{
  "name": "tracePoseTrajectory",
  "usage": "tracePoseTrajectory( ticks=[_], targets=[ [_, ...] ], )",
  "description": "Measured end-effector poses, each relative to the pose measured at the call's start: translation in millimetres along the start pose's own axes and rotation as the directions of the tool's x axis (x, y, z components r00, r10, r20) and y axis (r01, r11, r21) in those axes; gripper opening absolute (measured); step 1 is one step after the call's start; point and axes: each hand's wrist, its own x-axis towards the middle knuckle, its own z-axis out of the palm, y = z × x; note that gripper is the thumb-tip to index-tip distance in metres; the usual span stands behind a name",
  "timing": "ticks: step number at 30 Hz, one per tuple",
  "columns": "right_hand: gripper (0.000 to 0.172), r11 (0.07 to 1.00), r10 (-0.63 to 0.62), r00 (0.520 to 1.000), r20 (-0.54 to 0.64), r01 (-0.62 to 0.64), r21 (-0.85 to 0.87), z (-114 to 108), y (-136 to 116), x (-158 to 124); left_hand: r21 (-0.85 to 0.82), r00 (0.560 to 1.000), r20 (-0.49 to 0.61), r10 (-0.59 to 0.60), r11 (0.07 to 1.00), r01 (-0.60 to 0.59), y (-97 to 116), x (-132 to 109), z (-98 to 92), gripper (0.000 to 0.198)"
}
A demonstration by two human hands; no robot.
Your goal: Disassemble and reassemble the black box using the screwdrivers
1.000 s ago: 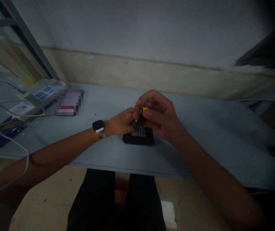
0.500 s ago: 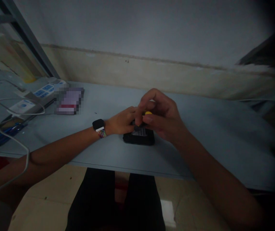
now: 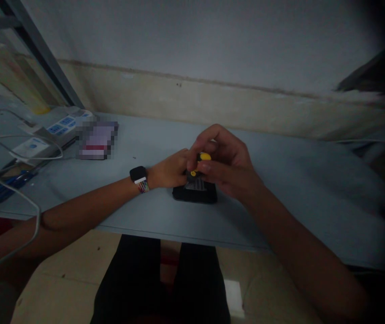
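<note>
A black, flat rectangular device (image 3: 194, 197) with a pale printed label lies on the table in front of me. My left hand (image 3: 168, 171), with a watch (image 3: 139, 173) on its wrist, holds the device at its far left side. Its fingertips are hidden behind my other hand. Above the device, my right hand (image 3: 228, 164) pinches a small black and yellow tool (image 3: 206, 156) between thumb and curled fingers. It looks like a screwdriver handle seen from above, but its lower end cannot be made out.
On the left of the table (image 3: 138, 216) lie a blurred-out phone (image 3: 96, 141) and a white power strip (image 3: 32, 149) with a white cable looping over my left forearm. A metal frame (image 3: 46, 49) rises behind them. The wall (image 3: 192, 99) borders the table's far edge.
The black and yellow tool has turned or tilted in my right hand, so more of its yellow parts show. My left hand and the device are almost unmoved.
</note>
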Motion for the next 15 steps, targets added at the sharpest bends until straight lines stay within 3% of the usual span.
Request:
tracePoseTrajectory(
  ticks=[3, 7, 11, 15],
  targets=[
    [0.025, 1.0, -0.008, 0.999, 0.049, 0.007, 0.025, -2.1, 1.6, -0.2, -0.023, 0.999, 0.04, 0.016, 1.0, -0.015, -1.7, 1.1, 1.1, 0.011],
    [0.021, 0.993, -0.108, 0.994, -0.028, 0.106, -0.057, -4.3, 5.9, -2.5, 0.015, 0.999, 0.034, -0.013, 1.0, 0.013, -3.8, 2.4, 0.0, 0.022],
    [0.032, 0.989, -0.125, 0.988, -0.085, 0.118, -0.09, -2.3, 6.0, -2.7, 0.038, 0.999, 0.043, -0.01, 0.999, 0.009, -2.6, 1.2, -2.3, 0.027],
    [0.038, 0.997, -0.054, 0.996, -0.07, 0.051, -0.05, 0.5, 1.6, -2.0, 0.068, 1.0, 0.008, 0.007, 0.998, -0.008, 0.1, 0.3, -2.4, 0.021]
  ],
)
